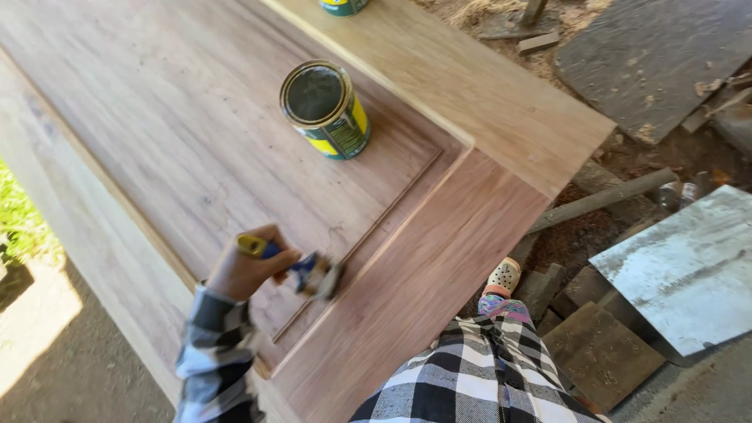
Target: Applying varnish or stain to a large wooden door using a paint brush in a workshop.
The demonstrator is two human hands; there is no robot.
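Note:
My left hand [249,272] grips a paintbrush [301,268] with a yellow and blue handle. Its bristles rest on the wooden door panel [180,133], close to the groove of the recessed moulding. The brush looks blurred by motion. An open tin can [325,110] with a green and yellow label stands upright on the panel, farther from me than the brush. My sleeve is checked black and white. My right hand is out of view.
A second can [342,5] shows at the top edge on the lighter door rail [470,86]. My foot in a pale clog [504,276] stands by the door's corner. Wood offcuts, a pole [603,197] and a metal sheet [689,266] lie on the dirt to the right.

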